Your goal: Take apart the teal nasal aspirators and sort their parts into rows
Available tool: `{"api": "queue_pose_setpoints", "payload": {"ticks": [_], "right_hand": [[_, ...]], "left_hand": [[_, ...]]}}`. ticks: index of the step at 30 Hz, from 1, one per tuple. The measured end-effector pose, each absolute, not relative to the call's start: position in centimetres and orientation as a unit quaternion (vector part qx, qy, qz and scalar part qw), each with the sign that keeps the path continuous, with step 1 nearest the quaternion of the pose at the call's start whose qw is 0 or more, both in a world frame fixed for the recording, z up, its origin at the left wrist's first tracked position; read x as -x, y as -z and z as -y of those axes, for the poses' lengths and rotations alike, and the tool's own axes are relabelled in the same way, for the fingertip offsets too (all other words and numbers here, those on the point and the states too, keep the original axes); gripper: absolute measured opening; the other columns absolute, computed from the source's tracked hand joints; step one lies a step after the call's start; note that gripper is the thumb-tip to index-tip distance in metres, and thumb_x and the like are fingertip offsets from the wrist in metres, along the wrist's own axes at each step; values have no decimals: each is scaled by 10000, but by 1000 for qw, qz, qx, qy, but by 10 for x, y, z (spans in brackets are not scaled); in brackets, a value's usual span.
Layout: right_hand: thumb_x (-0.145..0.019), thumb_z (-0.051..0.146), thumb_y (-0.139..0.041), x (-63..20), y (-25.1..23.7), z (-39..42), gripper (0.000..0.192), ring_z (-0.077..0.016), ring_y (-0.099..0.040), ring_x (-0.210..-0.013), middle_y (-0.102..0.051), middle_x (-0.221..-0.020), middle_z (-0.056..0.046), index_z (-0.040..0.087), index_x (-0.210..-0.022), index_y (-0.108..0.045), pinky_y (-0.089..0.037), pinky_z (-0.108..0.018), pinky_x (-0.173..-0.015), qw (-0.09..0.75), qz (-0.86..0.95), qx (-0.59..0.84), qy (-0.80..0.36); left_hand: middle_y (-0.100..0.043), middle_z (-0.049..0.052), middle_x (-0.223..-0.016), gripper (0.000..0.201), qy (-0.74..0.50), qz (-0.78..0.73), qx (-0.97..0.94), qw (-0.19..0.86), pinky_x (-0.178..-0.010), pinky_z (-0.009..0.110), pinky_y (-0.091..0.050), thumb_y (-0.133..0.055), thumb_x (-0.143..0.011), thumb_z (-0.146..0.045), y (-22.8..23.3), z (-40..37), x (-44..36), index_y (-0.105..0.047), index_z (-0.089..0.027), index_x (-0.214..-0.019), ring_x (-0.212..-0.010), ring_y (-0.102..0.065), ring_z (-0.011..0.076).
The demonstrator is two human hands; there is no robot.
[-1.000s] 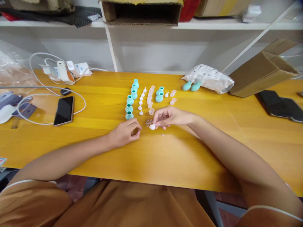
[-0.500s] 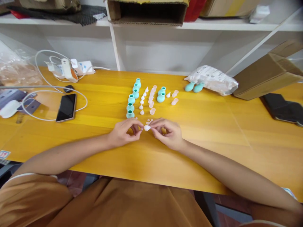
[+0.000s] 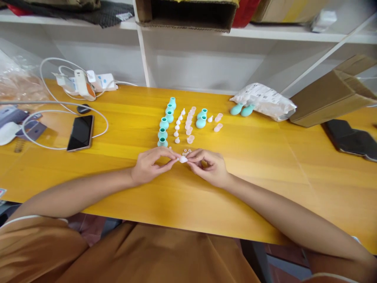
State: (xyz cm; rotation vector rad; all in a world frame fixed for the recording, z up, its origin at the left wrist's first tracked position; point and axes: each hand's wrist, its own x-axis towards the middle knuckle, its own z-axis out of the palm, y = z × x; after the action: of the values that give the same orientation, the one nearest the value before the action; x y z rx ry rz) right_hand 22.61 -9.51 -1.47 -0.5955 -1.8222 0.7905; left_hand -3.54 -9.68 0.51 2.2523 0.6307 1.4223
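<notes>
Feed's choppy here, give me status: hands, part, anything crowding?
Left hand and right hand both pinching small white piece. Held just above table. Tiny clear rings right behind fingertips.

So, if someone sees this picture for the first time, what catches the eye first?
Probably the two hands meeting at the middle of the yellow table: the left hand and right hand pinch one small white piece between their fingertips. Just behind them stand neat rows of teal bulbs and small white cones. A dark phone lies far left among white cables.
</notes>
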Motion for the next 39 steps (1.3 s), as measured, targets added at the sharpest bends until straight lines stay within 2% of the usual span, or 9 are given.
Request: {"api": "queue_pose_setpoints", "payload": {"ticks": [4, 9, 12, 15, 22, 31, 39], "right_hand": [[-1028, 154, -791, -226, 14, 95, 77, -173, -815, -836, -864, -1035, -112, 212, -1003, -747, -556, -235, -579, 511, 756, 241, -330], [-1031, 180, -793, -225, 13, 95, 89, -181, -812, -831, -863, -1015, -88, 225, -973, -743, -649, -304, -699, 500, 761, 242, -334], [-1033, 198, -792, -225, 12, 95, 95, -193, -821, -851, -865, -1009, -89, 234, -961, -742, -663, -324, -716, 500, 760, 253, -328], [-1030, 192, -790, -225, 13, 95, 94, -193, -823, -852, -868, -1008, -90, 232, -959, -745, -647, -310, -690, 498, 764, 252, -323], [-1039, 218, -791, -225, 14, 95, 82, -169, -793, -778, -873, -1019, -101, 224, -967, -753, -585, -272, -611, 495, 760, 262, -328], [-1084, 331, -773, -228, 14, 95, 155, -87, -681, -545, -866, -1122, -127, 199, -1002, -772, -546, -244, -500, 482, 729, 266, -407], [-1071, 341, -796, -228, 17, 94, 160, -80, -699, -537, -858, -1145, -119, 198, -1001, -786, -560, -227, -484, 475, 712, 282, -434]], "left_hand": [[-897, 93, -1169, 197, -506, -225, -808, 202, -1056, 349, -716, -810, -1012, -83, -6, 96, 37, -760, -197, -1165, -1087, -875, 195], [-904, 83, -1151, 115, -502, -259, -801, 198, -1066, 331, -718, -820, -1022, -127, -4, 97, 38, -787, -196, -1108, -1095, -880, 195], [-906, 79, -1151, 92, -498, -270, -800, 198, -1072, 328, -719, -825, -1024, -141, -4, 98, 38, -796, -191, -1095, -1091, -883, 191], [-908, 79, -1145, 68, -494, -266, -805, 193, -1088, 356, -724, -821, -1035, -164, -5, 98, 37, -801, -189, -1095, -1073, -888, 195], [-909, 70, -1143, 67, -486, -266, -811, 188, -1054, 317, -724, -816, -1048, -185, -5, 97, 38, -830, -192, -1113, -1043, -891, 183], [-912, 59, -1069, 74, -472, -287, -771, 317, -961, 318, -721, -864, -1019, -262, -3, 88, 38, -900, -226, -1073, -975, -883, 197], [-885, 65, -962, 123, -467, -250, -772, 351, -840, 335, -698, -904, -984, -377, -9, 79, 36, -913, -255, -973, -878, -839, 195]]}}
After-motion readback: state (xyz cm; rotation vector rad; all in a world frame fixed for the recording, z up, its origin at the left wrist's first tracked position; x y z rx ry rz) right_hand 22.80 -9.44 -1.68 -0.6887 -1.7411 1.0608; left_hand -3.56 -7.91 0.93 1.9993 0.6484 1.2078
